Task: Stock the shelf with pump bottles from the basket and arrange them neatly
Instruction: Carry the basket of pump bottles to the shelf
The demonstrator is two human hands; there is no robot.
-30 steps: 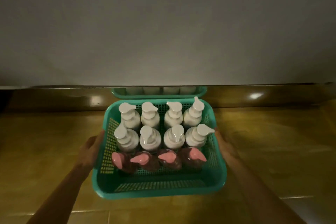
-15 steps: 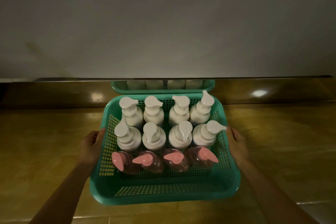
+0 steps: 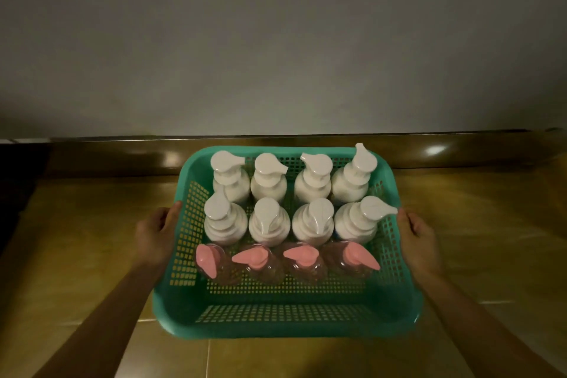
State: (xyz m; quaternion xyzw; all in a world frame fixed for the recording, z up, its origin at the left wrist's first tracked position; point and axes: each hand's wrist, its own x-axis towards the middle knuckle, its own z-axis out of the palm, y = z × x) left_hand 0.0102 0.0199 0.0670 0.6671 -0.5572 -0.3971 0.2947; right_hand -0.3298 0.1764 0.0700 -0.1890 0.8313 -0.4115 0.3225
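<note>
Basket [image 3: 288,327] is sitting larger and nearer in view than a second ago, covering its reflection in the dark glossy ledge [image 3: 122,156]; likely being lifted. Left hand [image 3: 155,233] and right hand [image 3: 418,242] are gripping its opposite sides, well apart. Eight white pump bottles [image 3: 269,221] and four pink-capped bottles [image 3: 257,264] are standing inside; stocking not begun. Tan tiled surface [image 3: 76,239], grey wall [image 3: 276,40], dim light; no shelf showing.

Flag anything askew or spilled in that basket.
No spill, nothing toppled in the green basket. Only the spouts disagree: the pink pumps point different ways, and one white spout reaches the right rim.
</note>
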